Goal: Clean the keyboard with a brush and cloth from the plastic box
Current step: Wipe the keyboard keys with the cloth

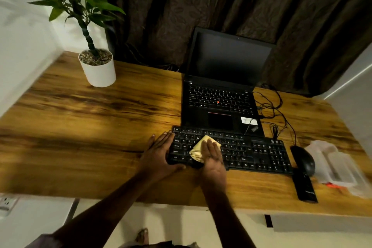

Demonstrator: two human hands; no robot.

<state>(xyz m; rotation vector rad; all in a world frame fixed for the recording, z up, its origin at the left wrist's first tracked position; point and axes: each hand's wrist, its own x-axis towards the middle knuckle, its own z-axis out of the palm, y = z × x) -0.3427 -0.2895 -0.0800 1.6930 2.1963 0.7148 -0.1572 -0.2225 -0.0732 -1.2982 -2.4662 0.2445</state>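
Note:
A black keyboard (251, 153) lies on the wooden desk (90, 127) in front of a laptop. My right hand (212, 157) lies flat with straight fingers on a yellow cloth (198, 150), pressing it onto the left part of the keys. My left hand (159, 153) rests against the keyboard's left end, fingers stretched along the edge and thumb at its front corner. A clear plastic box (334, 165) stands at the far right of the desk with something orange at its near edge. No brush can be made out.
An open black laptop (221, 94) sits behind the keyboard. A black mouse (304, 160) and a black remote-like bar (305, 187) lie right of it, with tangled cables (271, 106) behind. A potted plant (98, 68) stands at the back left.

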